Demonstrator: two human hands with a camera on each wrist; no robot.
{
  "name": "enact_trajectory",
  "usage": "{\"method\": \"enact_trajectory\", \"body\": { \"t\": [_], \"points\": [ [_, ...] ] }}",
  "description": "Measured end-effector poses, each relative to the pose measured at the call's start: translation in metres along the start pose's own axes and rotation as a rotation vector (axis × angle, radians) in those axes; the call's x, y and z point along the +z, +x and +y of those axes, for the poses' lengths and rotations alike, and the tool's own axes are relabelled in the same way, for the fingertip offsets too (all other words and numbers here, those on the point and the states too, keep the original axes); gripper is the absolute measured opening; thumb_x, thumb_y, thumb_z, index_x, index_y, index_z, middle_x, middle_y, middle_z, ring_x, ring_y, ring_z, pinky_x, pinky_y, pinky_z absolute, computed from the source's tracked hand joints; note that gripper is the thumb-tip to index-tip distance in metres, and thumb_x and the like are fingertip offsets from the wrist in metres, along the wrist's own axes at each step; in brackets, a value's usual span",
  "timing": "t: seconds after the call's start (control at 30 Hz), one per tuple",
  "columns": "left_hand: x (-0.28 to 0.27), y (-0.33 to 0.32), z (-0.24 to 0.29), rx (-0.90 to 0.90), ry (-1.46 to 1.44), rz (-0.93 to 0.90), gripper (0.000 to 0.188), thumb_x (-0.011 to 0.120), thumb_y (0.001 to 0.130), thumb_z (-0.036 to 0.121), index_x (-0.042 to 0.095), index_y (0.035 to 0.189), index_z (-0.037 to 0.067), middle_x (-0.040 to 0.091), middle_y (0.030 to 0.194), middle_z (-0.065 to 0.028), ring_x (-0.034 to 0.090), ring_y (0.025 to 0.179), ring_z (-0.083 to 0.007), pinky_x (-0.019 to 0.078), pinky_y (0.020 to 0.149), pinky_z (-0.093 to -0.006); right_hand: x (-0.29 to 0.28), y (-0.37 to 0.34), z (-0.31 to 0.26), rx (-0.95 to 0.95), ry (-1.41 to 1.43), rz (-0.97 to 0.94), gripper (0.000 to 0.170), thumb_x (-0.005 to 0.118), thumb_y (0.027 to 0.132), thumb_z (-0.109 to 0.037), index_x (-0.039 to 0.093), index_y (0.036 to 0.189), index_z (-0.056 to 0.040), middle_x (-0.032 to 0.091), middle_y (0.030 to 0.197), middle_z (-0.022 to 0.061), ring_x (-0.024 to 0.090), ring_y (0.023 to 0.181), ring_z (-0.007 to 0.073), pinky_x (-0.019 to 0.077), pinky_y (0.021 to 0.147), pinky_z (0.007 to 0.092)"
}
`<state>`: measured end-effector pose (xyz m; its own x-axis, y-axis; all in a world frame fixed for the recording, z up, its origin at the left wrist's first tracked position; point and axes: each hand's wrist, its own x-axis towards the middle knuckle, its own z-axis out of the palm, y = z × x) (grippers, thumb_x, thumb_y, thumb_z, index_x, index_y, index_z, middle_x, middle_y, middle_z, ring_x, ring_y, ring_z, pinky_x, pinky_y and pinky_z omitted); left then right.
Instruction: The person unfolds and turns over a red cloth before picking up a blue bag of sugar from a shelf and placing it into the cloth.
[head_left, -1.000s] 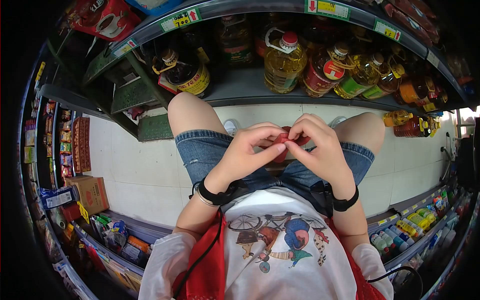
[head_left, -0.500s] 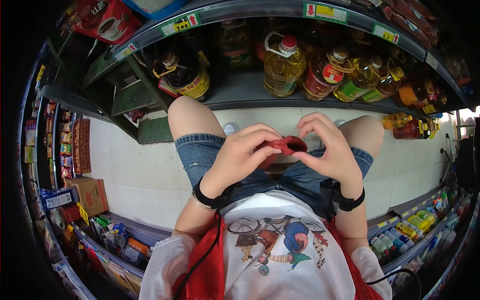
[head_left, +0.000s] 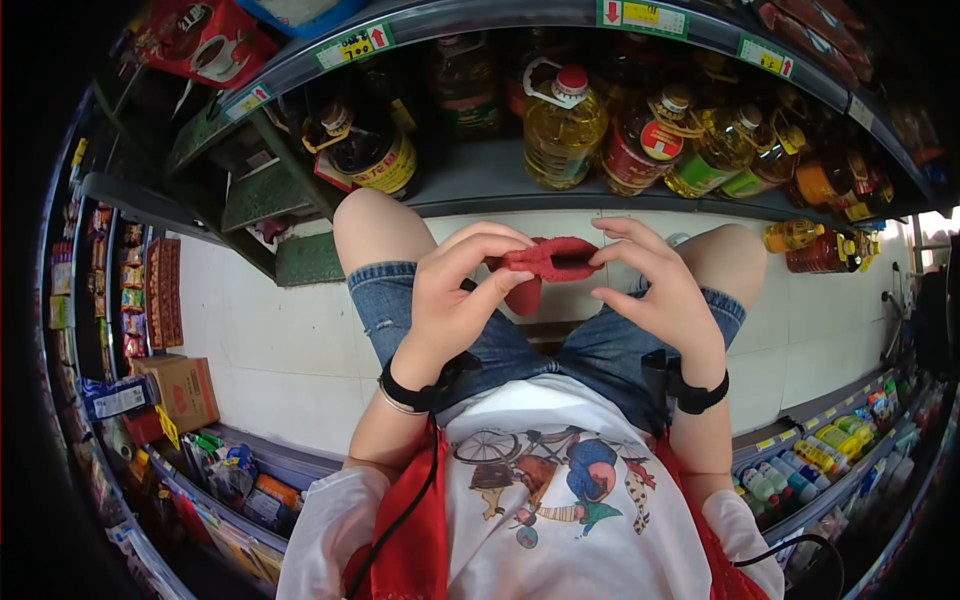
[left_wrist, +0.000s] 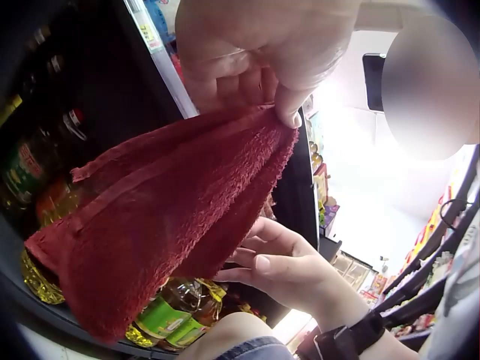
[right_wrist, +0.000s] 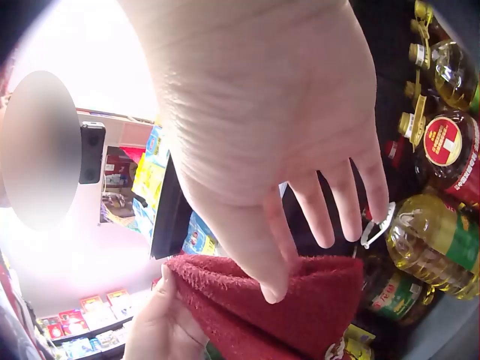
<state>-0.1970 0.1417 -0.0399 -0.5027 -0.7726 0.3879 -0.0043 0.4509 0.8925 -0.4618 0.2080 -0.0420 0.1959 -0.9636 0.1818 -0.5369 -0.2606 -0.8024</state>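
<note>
A dark red terry cloth [head_left: 545, 262] hangs folded above the lap in the head view, its upper edge gaping like a pocket. My left hand [head_left: 450, 285] pinches its gathered edge between thumb and fingers. From that pinch the cloth [left_wrist: 165, 210] fans downward in the left wrist view. My right hand [head_left: 655, 290] is at the gaping side, fingers spread and slightly bent, the fingertips right at the cloth's edge. In the right wrist view the thumb and index finger of the right hand [right_wrist: 270, 135] overlap the cloth's rim, and the other fingers extend past it.
In front, a low shelf [head_left: 480, 185] holds several cooking oil bottles [head_left: 565, 135] and a dark bottle with a yellow label [head_left: 385, 165]. Green metal steps [head_left: 310, 260] stand at front left. A cardboard box [head_left: 185, 390] is at left. Both bare knees flank the hands over pale floor tiles.
The right hand has let go of the cloth and moved right, its fingers spreading. The left hand keeps its pinch and has shifted forward. The cloth's fold now gapes wider.
</note>
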Motion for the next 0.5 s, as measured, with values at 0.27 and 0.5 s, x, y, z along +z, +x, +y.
{"method": "enact_trajectory", "body": {
  "t": [0.27, 0.5],
  "points": [
    [0.002, -0.001, 0.001, -0.051, -0.213, 0.067, 0.016, 0.073, 0.089, 0.000, 0.069, 0.104, -0.004, 0.071, 0.108, -0.0134, 0.068, 0.097, -0.0208, 0.0546, 0.085, -0.0311, 0.004, -0.004, 0.012, 0.029, -0.023, -0.029, 0.026, 0.078, 0.079, -0.006, 0.070, 0.104, -0.0043, 0.063, 0.142, 0.0117, 0.061, 0.126, 0.0362, 0.0497, 0.105, 0.0414],
    [0.000, -0.004, -0.001, -0.057, -0.269, 0.055, 0.017, 0.071, 0.092, -0.001, 0.068, 0.108, -0.006, 0.068, 0.113, -0.0143, 0.067, 0.102, -0.0209, 0.0552, 0.089, -0.0318, 0.009, -0.001, 0.011, 0.058, 0.020, -0.008, 0.024, 0.079, 0.079, -0.005, 0.068, 0.100, -0.0023, 0.069, 0.125, 0.0134, 0.064, 0.116, 0.0350, 0.0513, 0.099, 0.0404]
  ]
}}
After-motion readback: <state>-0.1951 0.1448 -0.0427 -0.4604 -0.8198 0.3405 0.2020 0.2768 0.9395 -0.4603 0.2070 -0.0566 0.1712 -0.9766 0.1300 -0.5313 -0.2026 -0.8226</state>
